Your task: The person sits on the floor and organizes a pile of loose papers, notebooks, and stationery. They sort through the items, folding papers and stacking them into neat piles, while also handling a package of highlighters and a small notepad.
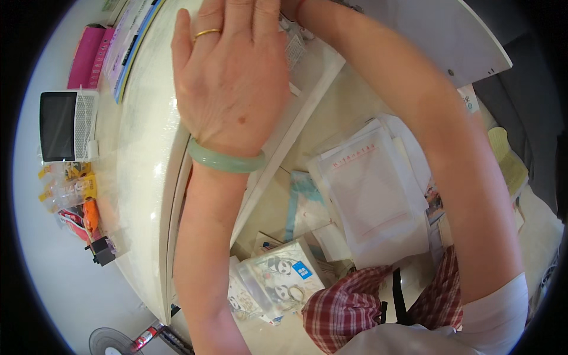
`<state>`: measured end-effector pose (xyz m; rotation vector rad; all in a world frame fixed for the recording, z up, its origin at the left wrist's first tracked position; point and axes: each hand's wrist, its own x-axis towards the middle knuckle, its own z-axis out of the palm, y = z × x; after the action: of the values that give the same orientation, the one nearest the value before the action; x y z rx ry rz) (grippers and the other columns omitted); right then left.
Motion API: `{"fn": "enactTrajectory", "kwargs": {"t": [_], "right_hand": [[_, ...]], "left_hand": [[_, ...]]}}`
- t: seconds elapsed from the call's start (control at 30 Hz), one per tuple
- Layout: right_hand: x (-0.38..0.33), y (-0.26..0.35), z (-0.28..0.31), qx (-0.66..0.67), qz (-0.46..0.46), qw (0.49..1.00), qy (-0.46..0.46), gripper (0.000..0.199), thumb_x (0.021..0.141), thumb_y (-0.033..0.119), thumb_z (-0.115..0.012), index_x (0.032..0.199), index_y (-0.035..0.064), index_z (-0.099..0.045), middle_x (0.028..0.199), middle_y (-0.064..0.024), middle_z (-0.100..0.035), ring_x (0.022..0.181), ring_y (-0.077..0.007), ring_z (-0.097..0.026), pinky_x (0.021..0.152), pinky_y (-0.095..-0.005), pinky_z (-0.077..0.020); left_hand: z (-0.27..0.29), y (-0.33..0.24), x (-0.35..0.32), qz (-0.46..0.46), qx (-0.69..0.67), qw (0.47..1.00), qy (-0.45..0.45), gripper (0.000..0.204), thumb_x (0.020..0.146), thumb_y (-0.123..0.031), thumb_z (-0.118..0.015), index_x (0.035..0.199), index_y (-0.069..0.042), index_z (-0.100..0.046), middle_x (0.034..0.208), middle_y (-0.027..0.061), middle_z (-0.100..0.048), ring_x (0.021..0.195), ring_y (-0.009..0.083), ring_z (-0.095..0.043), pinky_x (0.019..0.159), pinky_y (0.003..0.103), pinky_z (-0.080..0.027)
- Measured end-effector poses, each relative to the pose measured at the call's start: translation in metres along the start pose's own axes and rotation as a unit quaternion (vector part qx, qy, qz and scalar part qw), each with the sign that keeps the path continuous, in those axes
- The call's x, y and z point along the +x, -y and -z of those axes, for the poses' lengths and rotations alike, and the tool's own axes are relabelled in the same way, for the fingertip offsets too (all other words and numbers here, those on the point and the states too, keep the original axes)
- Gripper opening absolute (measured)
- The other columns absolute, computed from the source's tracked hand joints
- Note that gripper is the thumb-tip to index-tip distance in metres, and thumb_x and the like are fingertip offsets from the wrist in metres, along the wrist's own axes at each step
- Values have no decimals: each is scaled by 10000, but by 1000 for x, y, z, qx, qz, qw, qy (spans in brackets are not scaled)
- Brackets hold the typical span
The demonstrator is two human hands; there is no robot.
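My left hand (234, 83) reaches up over the white tabletop's edge, back of the hand toward me, fingers stretched out and slightly apart. Its fingertips run past the top of the picture. A gold ring (207, 34) is on one finger and a pale green bangle (226, 158) circles the wrist. Beneath that hand, a white drawer (307, 109) stands pulled out, with small packages (294, 50) partly visible inside. My right forearm (408, 89) curves up to the top edge beside the left hand. Only a sliver of my right hand (289, 7) shows; its fingers are hidden.
Below the drawer lie stacked papers in a clear sleeve (370, 195) and a panda-printed packet (284, 275). A white panel (438, 35) juts in at upper right. The tabletop (142, 142) holds a white boxy device (68, 125), snack bags (68, 186) and a magenta box (89, 57).
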<state>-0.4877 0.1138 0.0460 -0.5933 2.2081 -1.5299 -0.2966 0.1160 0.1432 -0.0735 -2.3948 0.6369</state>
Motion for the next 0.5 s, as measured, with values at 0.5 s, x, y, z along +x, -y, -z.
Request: {"fn": "enactTrajectory", "kwargs": {"t": [0.5], "right_hand": [[-129, -89, 64, 196, -50, 979, 11, 500, 881, 195, -588, 1335, 85, -410, 722, -181, -651, 527, -304, -641, 426, -345, -525]], "left_hand": [[20, -21, -6, 71, 85, 989, 101, 635, 803, -133, -647, 1382, -112, -388, 1327, 129, -478, 1177, 267, -490, 990, 367, -379]]}}
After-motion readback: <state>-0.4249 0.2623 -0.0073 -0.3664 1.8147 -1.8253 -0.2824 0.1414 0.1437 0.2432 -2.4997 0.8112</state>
